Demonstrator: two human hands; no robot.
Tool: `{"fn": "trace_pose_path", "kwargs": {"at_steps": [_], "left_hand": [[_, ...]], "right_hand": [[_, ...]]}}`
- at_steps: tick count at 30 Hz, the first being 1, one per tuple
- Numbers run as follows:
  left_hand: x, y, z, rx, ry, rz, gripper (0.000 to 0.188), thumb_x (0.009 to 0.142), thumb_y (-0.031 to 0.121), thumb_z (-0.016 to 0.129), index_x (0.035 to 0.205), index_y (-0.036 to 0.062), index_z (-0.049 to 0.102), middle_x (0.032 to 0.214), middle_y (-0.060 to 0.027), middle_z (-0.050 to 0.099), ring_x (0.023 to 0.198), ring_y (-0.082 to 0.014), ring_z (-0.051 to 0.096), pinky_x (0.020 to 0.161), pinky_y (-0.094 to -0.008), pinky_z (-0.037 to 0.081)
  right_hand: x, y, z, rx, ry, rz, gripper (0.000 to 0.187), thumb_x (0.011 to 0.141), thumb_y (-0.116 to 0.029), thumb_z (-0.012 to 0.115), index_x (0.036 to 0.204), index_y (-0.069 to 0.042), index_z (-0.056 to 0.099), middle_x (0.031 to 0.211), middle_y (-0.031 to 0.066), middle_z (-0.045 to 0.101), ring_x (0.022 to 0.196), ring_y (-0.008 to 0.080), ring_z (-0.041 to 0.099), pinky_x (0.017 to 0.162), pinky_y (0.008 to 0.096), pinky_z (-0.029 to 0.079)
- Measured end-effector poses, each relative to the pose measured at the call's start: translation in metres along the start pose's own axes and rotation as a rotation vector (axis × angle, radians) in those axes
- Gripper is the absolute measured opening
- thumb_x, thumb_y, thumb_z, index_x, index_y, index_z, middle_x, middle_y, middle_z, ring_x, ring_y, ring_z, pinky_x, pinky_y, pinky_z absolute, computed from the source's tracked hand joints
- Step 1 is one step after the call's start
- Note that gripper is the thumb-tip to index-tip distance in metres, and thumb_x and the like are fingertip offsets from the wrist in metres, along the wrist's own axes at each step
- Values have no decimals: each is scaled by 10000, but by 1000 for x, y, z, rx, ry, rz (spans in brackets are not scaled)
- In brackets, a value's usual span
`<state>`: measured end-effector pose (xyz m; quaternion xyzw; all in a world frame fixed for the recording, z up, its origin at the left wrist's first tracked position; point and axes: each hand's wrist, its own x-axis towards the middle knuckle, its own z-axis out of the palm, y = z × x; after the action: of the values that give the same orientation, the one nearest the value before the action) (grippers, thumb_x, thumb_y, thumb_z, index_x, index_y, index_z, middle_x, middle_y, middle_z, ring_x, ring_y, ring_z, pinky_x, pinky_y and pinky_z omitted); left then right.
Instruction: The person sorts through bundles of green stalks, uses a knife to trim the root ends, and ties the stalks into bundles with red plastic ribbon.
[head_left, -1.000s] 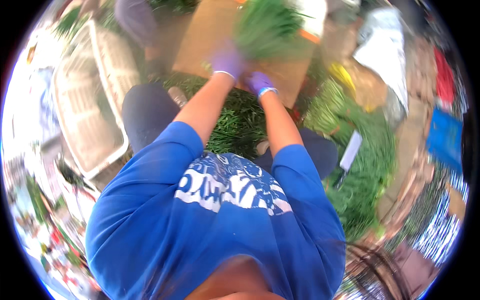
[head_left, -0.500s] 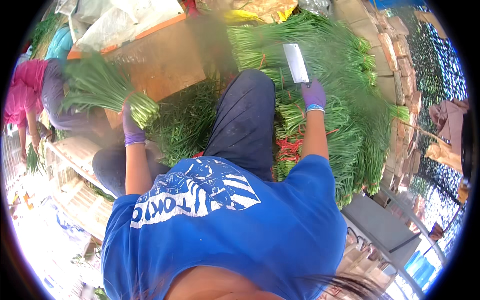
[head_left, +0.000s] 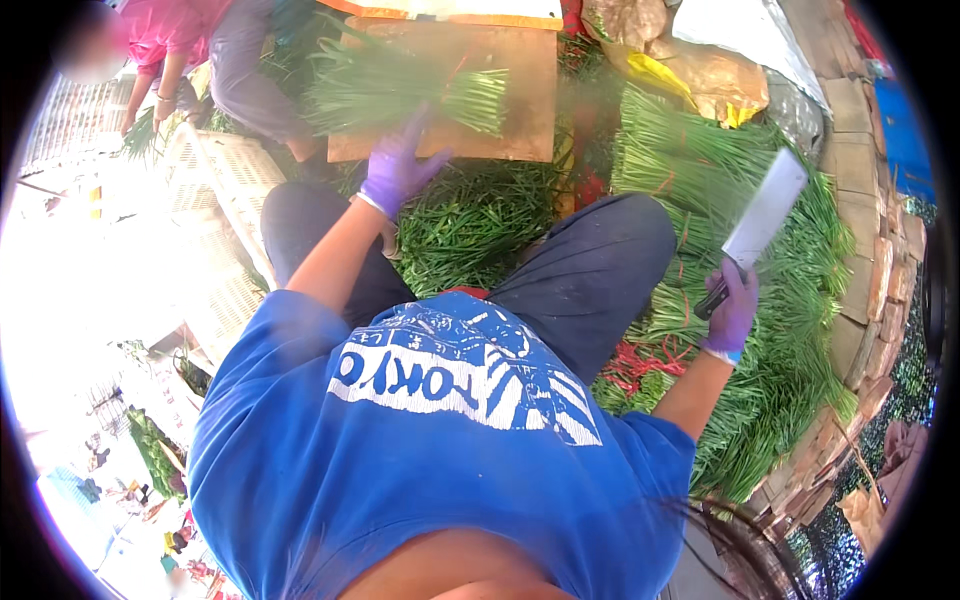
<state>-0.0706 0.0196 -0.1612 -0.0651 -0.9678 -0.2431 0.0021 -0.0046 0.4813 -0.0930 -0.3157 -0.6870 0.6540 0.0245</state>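
Note:
On a brown wooden board [head_left: 440,55] lies a bunch of long, thin greens [head_left: 473,98], which look like chives, tied with a red band. Its pale stem ends point right. My left hand [head_left: 398,168], in a purple glove, is just below the bunch with thumb and fingers spread. It grips nothing; whether a fingertip touches the stems I cannot tell. In my right hand [head_left: 735,305], also gloved in purple, is the dark handle of a cleaver [head_left: 768,212]. The broad blade points up and right, above the tied greens [head_left: 700,160] heaped on my right.
Loose green leaves [head_left: 460,235] lie between my knees. Red ties [head_left: 640,365] rest by the heap, which a stacked border [head_left: 853,225] encloses. A pale plastic basket [head_left: 215,190] stands at left. Beyond it, a person in pink [head_left: 185,35] bends, holding some greens.
The bunch of greens has gone from my left hand onto the board, and that hand has opened. The cleaver now tilts to the right. The view has shifted left.

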Motion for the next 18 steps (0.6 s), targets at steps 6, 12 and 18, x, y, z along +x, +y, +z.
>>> {"fn": "trace_pose_path", "kwargs": {"at_steps": [6, 12, 18], "left_hand": [[101, -3, 21, 744, -178, 435, 1095, 608, 455, 718, 1370, 146, -4, 1400, -171, 150, 1192, -293, 373, 985, -403, 310], [138, 26, 15, 414, -685, 155, 1090, 594, 404, 744, 1361, 165, 8, 1106, -188, 530, 775, -297, 617, 708, -379, 497], [116, 22, 31, 411, -361, -56, 1010, 509, 505, 750, 1238, -17, 286, 1076, -216, 532, 940, -314, 566, 764, -389, 470]], "right_hand": [[-48, -48, 104, 487, -365, 109, 191, 832, -212, 536, 905, -41, 492, 630, 15, 502, 467, 88, 456, 432, 212, 392], [-54, -5, 216, 301, -322, 50, 164, 863, -181, 496, 877, -17, 491, 625, 23, 511, 490, 101, 483, 440, 232, 392], [-24, 34, 268, -683, -203, -780, 212, 836, -213, 483, 896, -12, 513, 673, 171, 561, 542, 284, 564, 520, 367, 465]]}}
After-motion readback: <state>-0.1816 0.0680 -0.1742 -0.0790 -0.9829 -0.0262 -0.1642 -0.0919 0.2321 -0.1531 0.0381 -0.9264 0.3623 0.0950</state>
